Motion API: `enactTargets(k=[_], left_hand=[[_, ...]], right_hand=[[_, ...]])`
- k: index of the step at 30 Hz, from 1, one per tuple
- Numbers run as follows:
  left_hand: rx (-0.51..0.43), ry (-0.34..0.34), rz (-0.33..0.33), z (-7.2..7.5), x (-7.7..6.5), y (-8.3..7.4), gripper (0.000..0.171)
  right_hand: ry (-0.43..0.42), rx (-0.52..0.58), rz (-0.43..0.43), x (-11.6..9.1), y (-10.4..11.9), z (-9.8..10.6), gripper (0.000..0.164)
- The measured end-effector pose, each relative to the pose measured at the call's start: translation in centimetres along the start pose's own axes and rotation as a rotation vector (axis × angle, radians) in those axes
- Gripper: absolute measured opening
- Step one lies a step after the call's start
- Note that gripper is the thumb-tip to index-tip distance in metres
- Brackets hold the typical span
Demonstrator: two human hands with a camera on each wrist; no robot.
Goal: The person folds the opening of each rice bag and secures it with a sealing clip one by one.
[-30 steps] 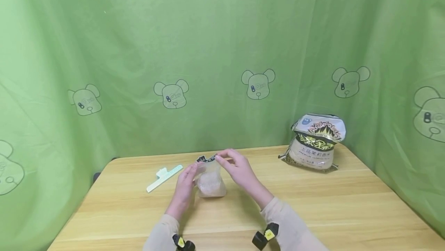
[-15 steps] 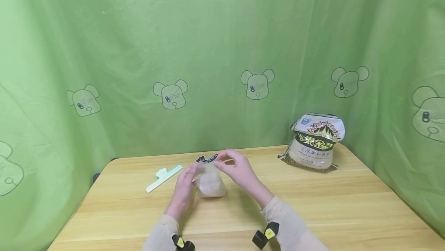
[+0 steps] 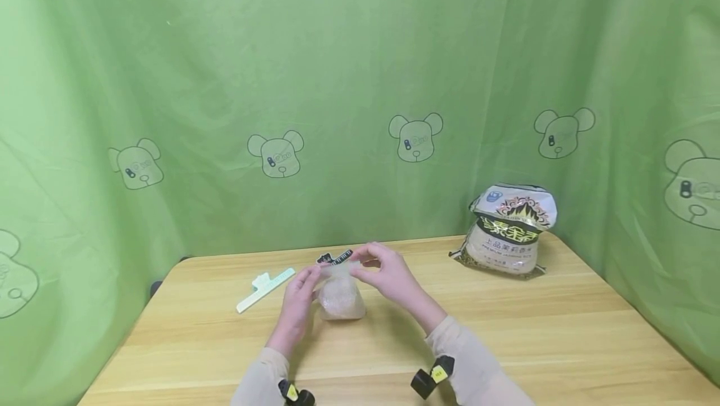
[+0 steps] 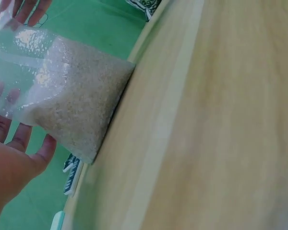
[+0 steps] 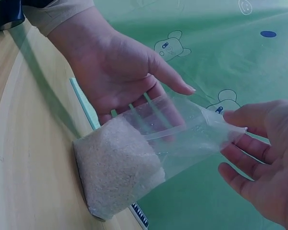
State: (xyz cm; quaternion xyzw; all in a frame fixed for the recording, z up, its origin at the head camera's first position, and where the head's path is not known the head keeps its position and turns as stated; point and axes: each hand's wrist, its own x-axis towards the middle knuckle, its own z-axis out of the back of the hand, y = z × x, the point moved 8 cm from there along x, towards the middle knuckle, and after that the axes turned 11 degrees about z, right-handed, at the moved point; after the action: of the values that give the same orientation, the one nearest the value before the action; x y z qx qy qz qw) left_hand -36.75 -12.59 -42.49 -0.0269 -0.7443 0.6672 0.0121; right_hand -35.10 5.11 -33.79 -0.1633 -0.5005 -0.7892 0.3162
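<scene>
A small clear plastic bag of rice (image 3: 341, 300) stands on the wooden table (image 3: 506, 337) between my hands. Its lower part bulges with grains, and the upper part is see-through film. With my left hand (image 3: 297, 306) I hold the upper left side; in the right wrist view the left fingers (image 5: 153, 112) show through the film, the thumb along the bag's edge. My right hand (image 3: 394, 276) pinches the film at the top right, as the right wrist view shows at the bag's tip. Just behind the bag lies a black clip with a piano-key pattern (image 3: 341, 258).
Left of the hands, a mint-green sealing clip (image 3: 264, 289) lies at a slant. A large printed sack of jasmine rice (image 3: 503, 247) stands at the table's back right. Green curtains (image 3: 337, 81) with bear prints enclose the table's back and sides.
My right fingers have shifted slightly along the top of the bag, and its film now sits a little lower. The left hand and the other things stay put.
</scene>
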Motion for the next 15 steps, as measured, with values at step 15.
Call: enactTargets(k=[15], left_hand=[[0.177,-0.156,-0.12,-1.5,-1.3,-2.8,0.03]], right_hand=[[-0.017,-0.07,-0.002,0.0,0.0,0.3,0.018]])
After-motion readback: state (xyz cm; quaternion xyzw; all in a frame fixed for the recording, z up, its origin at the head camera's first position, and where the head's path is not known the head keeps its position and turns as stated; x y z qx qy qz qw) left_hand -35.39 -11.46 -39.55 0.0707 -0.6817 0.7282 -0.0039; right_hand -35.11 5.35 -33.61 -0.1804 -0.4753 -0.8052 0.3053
